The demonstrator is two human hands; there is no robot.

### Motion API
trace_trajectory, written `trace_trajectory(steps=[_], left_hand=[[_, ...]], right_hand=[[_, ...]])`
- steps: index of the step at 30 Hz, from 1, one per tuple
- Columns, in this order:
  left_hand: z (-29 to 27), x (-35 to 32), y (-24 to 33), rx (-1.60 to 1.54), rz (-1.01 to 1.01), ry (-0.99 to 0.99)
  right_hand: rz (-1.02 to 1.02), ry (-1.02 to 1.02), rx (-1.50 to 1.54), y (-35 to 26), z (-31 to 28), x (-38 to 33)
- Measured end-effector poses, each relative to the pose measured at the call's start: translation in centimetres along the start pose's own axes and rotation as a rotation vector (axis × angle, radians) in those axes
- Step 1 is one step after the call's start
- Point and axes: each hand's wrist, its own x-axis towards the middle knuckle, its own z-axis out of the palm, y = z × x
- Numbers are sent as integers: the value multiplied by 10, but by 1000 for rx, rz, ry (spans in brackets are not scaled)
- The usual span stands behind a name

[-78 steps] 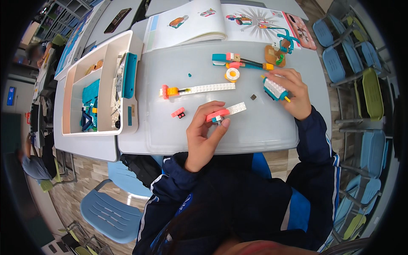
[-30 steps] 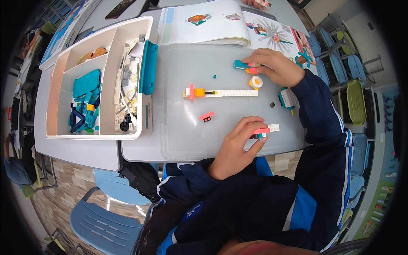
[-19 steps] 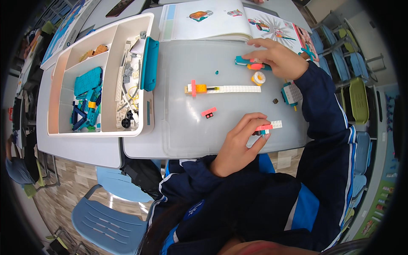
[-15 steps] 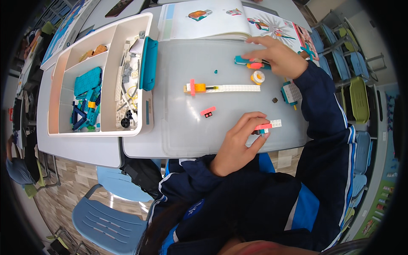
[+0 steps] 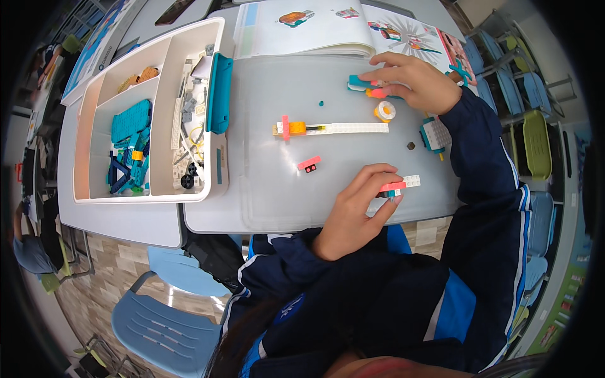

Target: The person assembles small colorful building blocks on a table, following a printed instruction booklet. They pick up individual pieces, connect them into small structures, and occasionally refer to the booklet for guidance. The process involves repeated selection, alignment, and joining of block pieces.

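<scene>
My left hand [image 5: 358,211] pinches a small brick assembly [image 5: 409,181] of white, coral and teal pieces above the tray's near edge. Farther off, my right hand [image 5: 425,82] has its fingers around a teal-and-coral brick assembly [image 5: 359,83], partly hidden beneath them. Just below that hand sits a white-and-yellow round piece [image 5: 385,111]. A long white strip [image 5: 356,128] with a yellow-and-coral end lies across the middle of the tray. Nearer to me is a coral-and-black piece [image 5: 309,164]. A grey-and-teal assembly [image 5: 435,134] rests beside my right sleeve.
The grey plastic lid-like tray [image 5: 265,189] covers much of the table. At left stands a white sorting box [image 5: 220,170] with teal, white and tan bricks. An open picture booklet [image 5: 302,41] lies along the back. Tiny teal [image 5: 321,103] and dark [image 5: 411,145] pieces lie loose.
The view has shifted slightly. The teal-and-coral assembly has moved a little to the left under my right fingers. My left hand keeps its pinch.
</scene>
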Motion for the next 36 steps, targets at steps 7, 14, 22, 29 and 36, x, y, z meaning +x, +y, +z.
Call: trace_trajectory(steps=[7,14,22,29,36], left_hand=[[2,1,-7,300,106,103],[6,-2,-10,461,30,109],[14,-2,-17,495,67,143],[-27,-43,52,-137,197,287],[-83,-60,75,-435,107,537]], right_hand=[[-79,45,-67,-1,3,11],[-257,69,-194,-40,23,44],[-305,27,-249,-48,41,65],[-339,127,331,-113,-11,31],[-654,211,354,-208,-15,6]])
